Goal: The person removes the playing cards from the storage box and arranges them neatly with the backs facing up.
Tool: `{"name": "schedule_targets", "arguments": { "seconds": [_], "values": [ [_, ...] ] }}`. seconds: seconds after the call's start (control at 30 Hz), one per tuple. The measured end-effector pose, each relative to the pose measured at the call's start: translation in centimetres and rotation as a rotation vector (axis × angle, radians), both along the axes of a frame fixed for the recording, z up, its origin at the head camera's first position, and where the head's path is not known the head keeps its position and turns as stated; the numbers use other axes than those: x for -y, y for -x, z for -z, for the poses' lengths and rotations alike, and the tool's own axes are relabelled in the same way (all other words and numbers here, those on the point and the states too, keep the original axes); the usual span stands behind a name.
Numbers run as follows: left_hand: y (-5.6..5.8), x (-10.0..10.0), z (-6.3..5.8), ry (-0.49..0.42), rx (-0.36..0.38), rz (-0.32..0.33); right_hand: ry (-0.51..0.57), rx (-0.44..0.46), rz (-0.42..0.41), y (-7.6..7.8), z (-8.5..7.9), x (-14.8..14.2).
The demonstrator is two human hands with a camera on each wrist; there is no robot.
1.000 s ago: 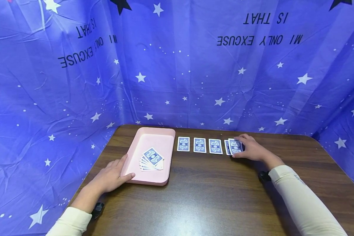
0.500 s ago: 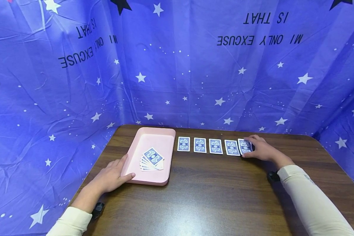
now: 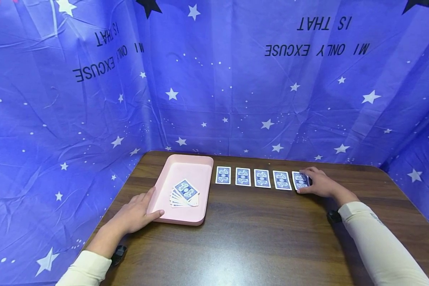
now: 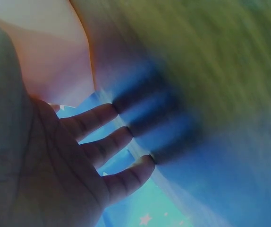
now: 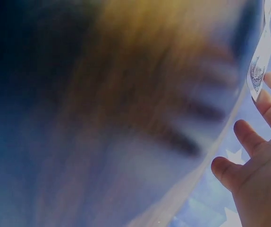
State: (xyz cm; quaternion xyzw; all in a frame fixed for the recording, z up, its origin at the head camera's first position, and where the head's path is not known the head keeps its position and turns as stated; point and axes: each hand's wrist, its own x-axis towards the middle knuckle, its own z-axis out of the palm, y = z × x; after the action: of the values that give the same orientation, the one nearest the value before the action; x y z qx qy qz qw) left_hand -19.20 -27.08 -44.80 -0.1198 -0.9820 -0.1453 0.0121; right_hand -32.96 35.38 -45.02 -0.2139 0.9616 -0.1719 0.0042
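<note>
At the right end of a row of blue-backed playing cards, my right hand (image 3: 319, 182) pinches a playing card (image 3: 300, 180) by its edges between thumb and fingers. In the right wrist view, this card (image 5: 258, 73) is slightly bowed and lifted off the table at the fingertips. My left hand (image 3: 136, 212) rests against the left side of the pink tray (image 3: 209, 190), thumb at its near rim. The left wrist view has those fingers (image 4: 105, 146) loosely extended, tips on the table. Inside the tray lies a fanned pile of playing cards (image 3: 186, 190).
Several face-down cards (image 3: 262, 178) stand spaced out in a row to the right of the tray. They lie on a dark wooden table (image 3: 243, 238). A blue star-patterned curtain (image 3: 257, 99) rises behind and beside the table.
My right hand has slid its card rightward, away from the neighbouring card it overlapped, leaving a narrow gap between them. The left hand and tray have stayed put.
</note>
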Motion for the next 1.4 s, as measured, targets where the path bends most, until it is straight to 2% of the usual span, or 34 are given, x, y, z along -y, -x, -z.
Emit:
{"name": "schedule_targets", "arguments": {
  "seconds": [0.87,1.1,1.4],
  "values": [
    [0.0,-0.2,-0.1,0.001,-0.001,0.004,0.006,0.022,-0.024,0.2,0.2,-0.5],
    [-0.1,-0.1,0.1,0.003,0.001,0.003,0.027,-0.020,-0.072,0.6,-0.7,1.1],
    [-0.1,0.0,0.1,0.007,0.000,0.001,0.098,-0.062,-0.151,0.6,-2.1,5.0]
  ]
}}
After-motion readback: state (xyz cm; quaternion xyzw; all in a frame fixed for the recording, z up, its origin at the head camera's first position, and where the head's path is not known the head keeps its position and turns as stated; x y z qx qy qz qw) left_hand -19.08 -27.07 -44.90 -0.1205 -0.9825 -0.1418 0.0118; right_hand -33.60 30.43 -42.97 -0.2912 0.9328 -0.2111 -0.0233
